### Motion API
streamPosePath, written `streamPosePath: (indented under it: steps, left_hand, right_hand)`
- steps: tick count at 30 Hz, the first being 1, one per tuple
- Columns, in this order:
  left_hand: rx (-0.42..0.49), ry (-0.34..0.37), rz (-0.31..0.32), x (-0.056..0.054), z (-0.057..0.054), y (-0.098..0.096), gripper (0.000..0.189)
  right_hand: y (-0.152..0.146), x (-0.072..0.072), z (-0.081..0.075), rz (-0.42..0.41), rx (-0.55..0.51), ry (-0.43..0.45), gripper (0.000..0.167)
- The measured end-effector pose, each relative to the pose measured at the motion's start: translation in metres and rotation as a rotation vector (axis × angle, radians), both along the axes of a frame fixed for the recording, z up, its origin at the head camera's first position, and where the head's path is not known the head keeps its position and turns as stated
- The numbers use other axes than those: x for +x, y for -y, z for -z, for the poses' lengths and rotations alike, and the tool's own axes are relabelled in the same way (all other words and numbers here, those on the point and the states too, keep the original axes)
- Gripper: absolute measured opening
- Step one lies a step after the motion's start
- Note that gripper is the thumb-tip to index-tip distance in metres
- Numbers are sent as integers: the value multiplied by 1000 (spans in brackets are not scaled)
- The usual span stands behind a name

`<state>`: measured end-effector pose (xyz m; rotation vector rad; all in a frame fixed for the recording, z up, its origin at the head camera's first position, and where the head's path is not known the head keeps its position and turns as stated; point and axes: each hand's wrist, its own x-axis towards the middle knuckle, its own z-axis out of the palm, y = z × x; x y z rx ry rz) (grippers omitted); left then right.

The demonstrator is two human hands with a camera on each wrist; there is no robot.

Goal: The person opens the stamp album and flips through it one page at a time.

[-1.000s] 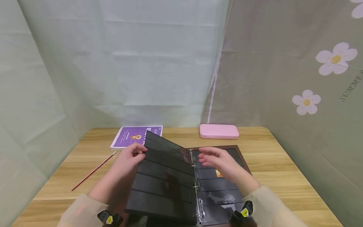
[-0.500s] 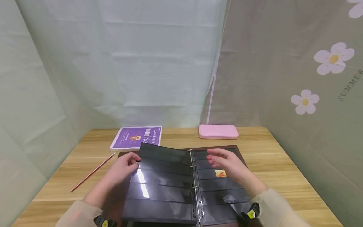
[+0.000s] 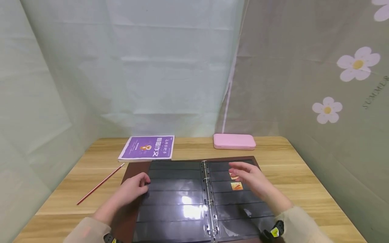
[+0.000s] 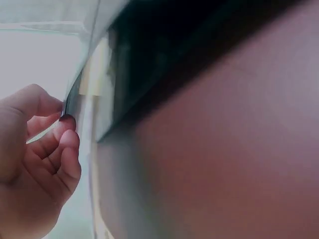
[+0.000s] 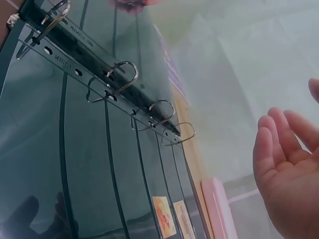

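An album with a brown cover (image 3: 129, 219) lies spread on the table, its metal rings (image 5: 127, 74) running down the middle. My left hand (image 3: 133, 185) pinches the outer edge of the black left page (image 3: 170, 189) between thumb and fingers; the left wrist view shows this page edge (image 4: 72, 97) at the fingertips. Over the right page (image 3: 225, 199) my right hand (image 3: 253, 179) hovers with fingers loosely bent, holding nothing. Two small orange-and-yellow stamps sit in that page's strips: one stamp (image 3: 236, 186) in plain sight, the other (image 5: 183, 219) partly behind the right fingers in the head view.
A purple book (image 3: 146, 147) lies at the back left of the wooden table (image 3: 63, 202). Nearer, a thin red stick (image 3: 100, 184) lies left of the album. A pink case (image 3: 234, 141) is behind the album at the back right. Pale cloth surrounds the table.
The left page has come down from raised and tilted to nearly flat on the left, with the left hand at its edge. My right hand has drifted right, uncovering the stamps.
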<state>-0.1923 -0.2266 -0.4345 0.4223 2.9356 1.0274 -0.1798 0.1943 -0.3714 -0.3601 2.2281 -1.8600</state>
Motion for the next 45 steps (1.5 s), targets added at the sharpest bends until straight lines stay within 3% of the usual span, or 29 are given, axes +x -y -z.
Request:
streamPosePath:
  steps: [5,10,24,36,45]
  left_hand:
    - [-72,45,49,2,17,3,16]
    - [-92,43,77,1,21,4,17]
    - [-101,33,100,0,20,3,18]
    - [-98,46,66,-1,20,2,15]
    - [-75,45,54,-3,10,-4,16]
  right_hand:
    - [-3,0,2,-3,2,7,50]
    - [-7,0,5,5,-6,11,50]
    - [-26,-1,15,89,54,21,47]
    - [-36,-4,28,141,207,-11,47]
    - [-41,-5,37,172,314,-30,48]
